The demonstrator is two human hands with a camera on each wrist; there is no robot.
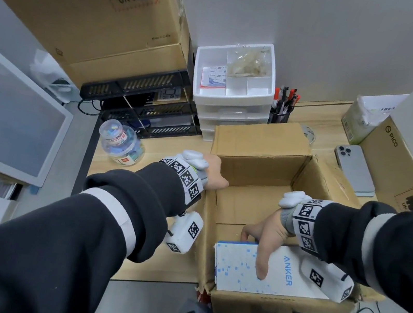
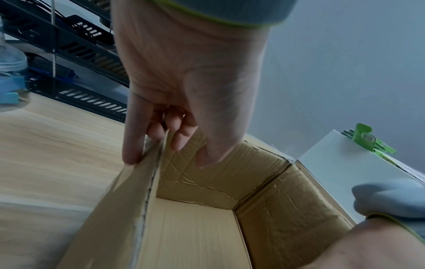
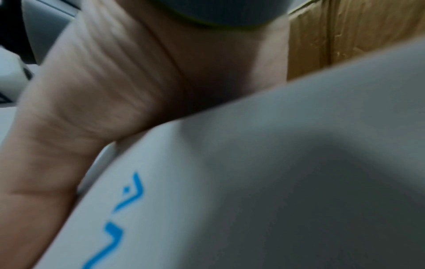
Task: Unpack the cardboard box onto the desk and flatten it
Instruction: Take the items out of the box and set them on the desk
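Observation:
An open brown cardboard box [image 1: 259, 162] stands on the wooden desk [image 1: 158, 145] with its flaps spread. My left hand [image 1: 214, 176] grips the box's left wall at the rim; in the left wrist view the left hand [image 2: 181, 102] has its fingers curled over that wall edge of the box [image 2: 230, 191], thumb inside. Inside the box, near its front, is a white Anker box [image 1: 263, 269] with blue print. My right hand [image 1: 263, 237] grips it, thumb along its top, fingers over its far edge. The right wrist view shows the right hand [image 3: 103, 87] pressed on the Anker box [image 3: 253, 182].
Left of the box lies a clear plastic jar [image 1: 121, 146]. Behind stand black wire trays [image 1: 148, 103], white drawers [image 1: 234, 90] and a pen cup [image 1: 281, 108]. A phone [image 1: 355, 169] lies to the right beside a Pico carton [image 1: 399, 172]. A large carton [image 1: 89, 0] is stacked back left.

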